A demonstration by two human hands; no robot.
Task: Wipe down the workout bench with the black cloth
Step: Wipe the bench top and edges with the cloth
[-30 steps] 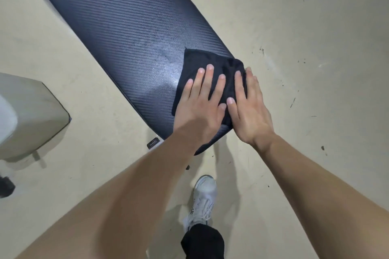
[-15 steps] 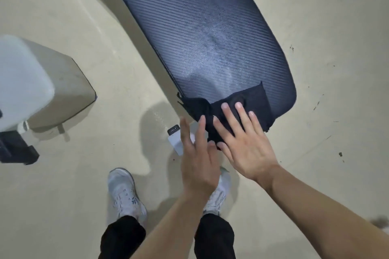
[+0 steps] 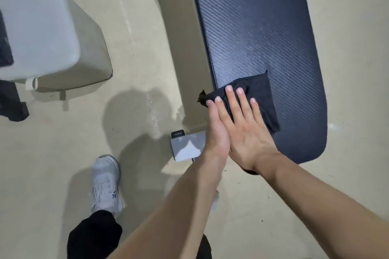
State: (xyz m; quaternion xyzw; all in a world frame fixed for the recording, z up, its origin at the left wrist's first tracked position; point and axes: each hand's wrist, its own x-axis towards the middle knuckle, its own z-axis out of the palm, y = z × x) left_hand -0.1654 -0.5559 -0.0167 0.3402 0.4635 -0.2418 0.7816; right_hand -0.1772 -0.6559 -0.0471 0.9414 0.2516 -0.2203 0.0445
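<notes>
Showing the workout bench [image 3: 263,27] from above: dark pad with a diagonal woven texture, rounded near end at 5 o'clock, long axis running from there up to 12 o'clock and out of view. Carries the black cloth [image 3: 261,88] on its near left part, at 12 o'clock from the wrists: matt, folded to a rough rectangle, rumpled, one corner hanging past the pad's left edge toward 9 o'clock. Leaves most of the pad's length beyond the cloth, at 12 o'clock. Presses on the cloth with the right hand [image 3: 246,132], fingers straight and spread, grasping nothing, the nearer of the two to that remaining stretch. Sets the left hand [image 3: 216,132] edge-on just beside it at 9 o'clock, at the pad's side, fingers straight, tips touching the overhanging corner. Calls, by this layout, for a push along the long axis toward 12 o'clock.
</notes>
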